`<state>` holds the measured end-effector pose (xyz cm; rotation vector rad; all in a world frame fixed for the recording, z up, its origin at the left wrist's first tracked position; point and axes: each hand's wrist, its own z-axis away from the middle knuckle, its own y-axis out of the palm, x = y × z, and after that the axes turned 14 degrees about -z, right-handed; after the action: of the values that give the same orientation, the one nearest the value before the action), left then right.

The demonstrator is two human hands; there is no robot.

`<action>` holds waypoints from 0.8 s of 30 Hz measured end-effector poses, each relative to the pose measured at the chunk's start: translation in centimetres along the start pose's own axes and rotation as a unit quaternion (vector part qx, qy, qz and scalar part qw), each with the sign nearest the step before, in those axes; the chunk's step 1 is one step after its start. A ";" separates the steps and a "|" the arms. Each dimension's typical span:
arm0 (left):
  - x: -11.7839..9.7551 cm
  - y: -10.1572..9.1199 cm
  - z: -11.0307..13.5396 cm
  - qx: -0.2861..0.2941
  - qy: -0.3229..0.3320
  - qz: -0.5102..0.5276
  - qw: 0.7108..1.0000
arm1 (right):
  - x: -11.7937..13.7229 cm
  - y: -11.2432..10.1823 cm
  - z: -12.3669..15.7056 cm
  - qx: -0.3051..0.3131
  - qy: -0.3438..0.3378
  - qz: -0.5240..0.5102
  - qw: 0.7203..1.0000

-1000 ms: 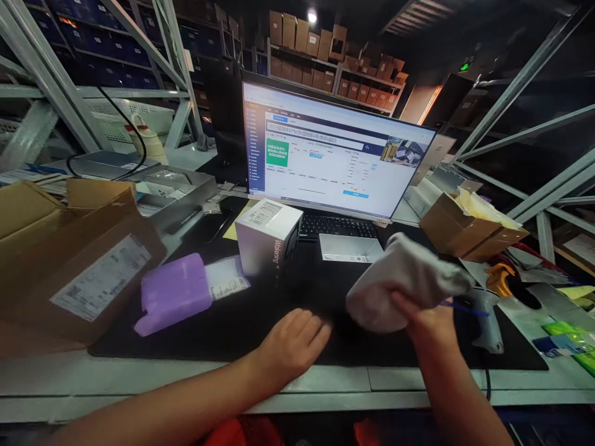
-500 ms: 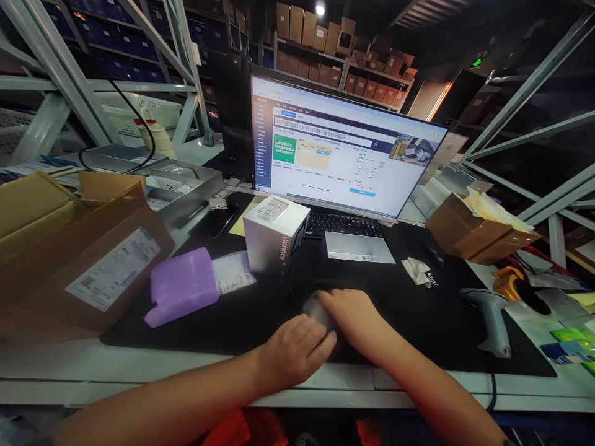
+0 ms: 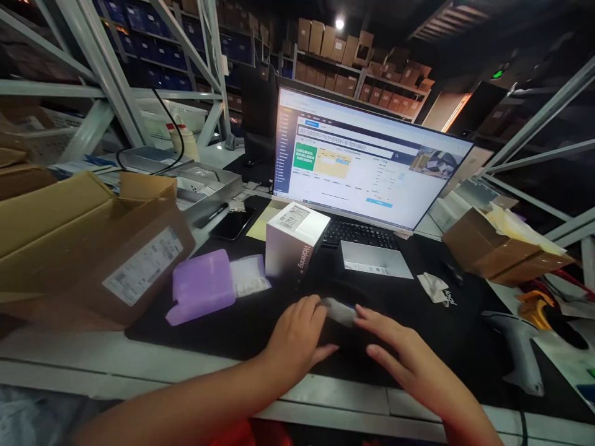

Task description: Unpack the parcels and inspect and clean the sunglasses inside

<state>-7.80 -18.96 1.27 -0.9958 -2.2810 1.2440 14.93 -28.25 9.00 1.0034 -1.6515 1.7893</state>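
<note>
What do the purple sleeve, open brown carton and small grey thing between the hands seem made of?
Purple sleeve: perhaps soft plastic or foam; matte, without sharp highlights.
Open brown carton: cardboard, dull, judging by its stiff flaps.
Small grey thing: too blurred to tell material or finish.

- Lt-grey flat worktable (image 3: 344, 393), w/ lg. rectangular black mat (image 3: 223, 337) on top
- Mat, L: flat purple plastic pouch (image 3: 203, 285), whitish labelled packet (image 3: 249, 276) just beside
- Mid: wht. boxy carton (image 3: 284, 251), shallow wht. rectangular box (image 3: 376, 259), black keyboard (image 3: 360, 235) behind
- Front: small blurred grey item (image 3: 341, 311) (can't tell if resting on mat)
- R: crumpled off-wht. piece (image 3: 433, 288), grey pistol-shaped scanner (image 3: 523, 356)
- Table, L: open brown cardboard box (image 3: 86, 248); R: brown cardboard carton (image 3: 488, 248) w/ yellowish filling
</note>
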 end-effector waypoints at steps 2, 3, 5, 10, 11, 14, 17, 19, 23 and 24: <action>0.0 0.3 0.2 -0.017 0.010 0.007 1.000 | -1.2 1.0 1.6 -0.047 -0.030 0.013 0.998; 0.0 0.4 0.3 -0.022 0.013 0.009 1.000 | -1.7 1.4 2.2 -0.069 -0.054 0.018 0.996; -0.1 0.4 0.4 -0.029 0.021 0.010 0.999 | -2.5 2.1 2.9 -0.109 -0.112 0.027 0.987; 0.1 0.5 0.4 -0.041 0.052 0.011 0.998 | -2.1 2.7 1.7 -0.163 -0.151 0.111 0.969; 0.2 0.5 0.4 -0.045 0.053 0.020 0.997 | -1.9 2.8 1.0 -0.157 -0.141 0.141 0.967; 0.7 0.8 0.3 -0.050 0.041 0.069 0.996 | -1.6 3.0 -1.5 -0.118 -0.125 0.219 0.961; 1.3 1.1 0.4 -0.033 -0.004 0.135 0.990 | -1.6 2.8 -3.5 -0.101 -0.108 0.227 0.963; 1.7 1.3 0.4 -0.018 -0.046 0.186 0.981 | -1.7 2.1 -3.9 -0.111 -0.095 0.190 0.971; 2.3 1.7 0.1 0.048 -0.091 0.271 0.957 | -2.6 -0.3 -2.2 -0.120 -0.066 0.086 0.987; 2.3 1.7 -0.1 0.084 -0.099 0.289 0.949 | -3.0 -1.0 -1.5 -0.112 -0.057 0.067 0.990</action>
<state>-8.65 -16.60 -0.20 -1.6043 -2.0337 1.8058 17.22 -26.34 7.28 0.9264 -1.9820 1.6077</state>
